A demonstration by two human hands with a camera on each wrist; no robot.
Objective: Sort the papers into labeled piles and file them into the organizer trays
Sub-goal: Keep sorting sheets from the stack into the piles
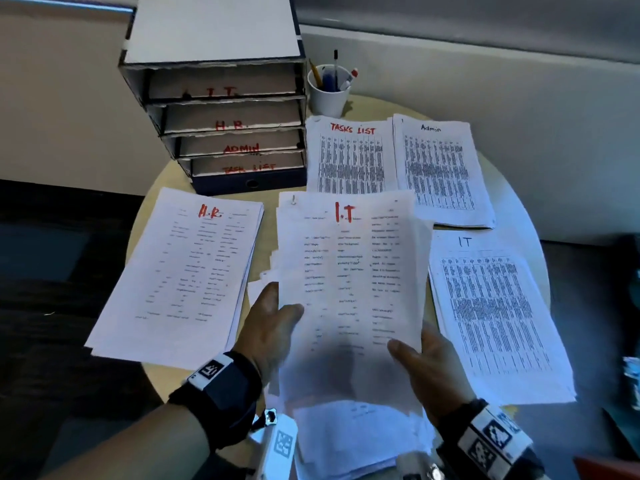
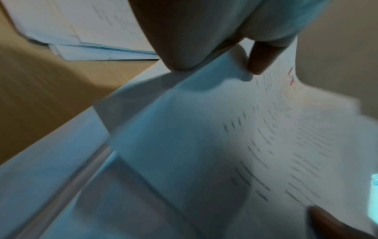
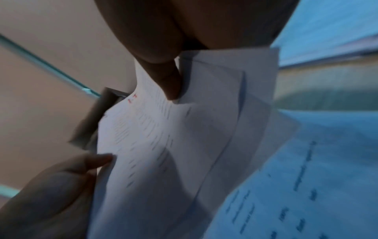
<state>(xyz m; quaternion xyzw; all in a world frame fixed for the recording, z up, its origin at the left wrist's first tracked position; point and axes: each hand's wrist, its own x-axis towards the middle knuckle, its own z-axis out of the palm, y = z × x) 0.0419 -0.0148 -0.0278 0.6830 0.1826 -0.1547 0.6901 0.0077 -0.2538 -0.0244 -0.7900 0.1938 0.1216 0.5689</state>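
Note:
Both hands hold a loose stack of white papers point(image 1: 349, 271) headed "I.T" in red, lifted over the round table. My left hand point(image 1: 273, 327) grips its lower left edge, thumb on top. My right hand point(image 1: 426, 362) grips the lower right edge, thumb on the top sheet. The wrist views show the same stack point(image 2: 225, 145) point(image 3: 163, 145) pinched under each thumb. Piles on the table: "H.R" point(image 1: 180, 271) at left, "TASKS LIST" point(image 1: 349, 157), "Admin" point(image 1: 440, 168), "IT" point(image 1: 491, 313) at right. The organizer point(image 1: 221, 109) at the back has trays marked I.T., H.R., ADMIN, TASK LIST.
A white cup point(image 1: 327, 90) with pens and pencils stands right of the organizer. More loose sheets point(image 1: 356, 438) lie under the held stack at the near table edge. The wooden table point(image 1: 152, 209) is small; dark floor surrounds it, a pale wall behind.

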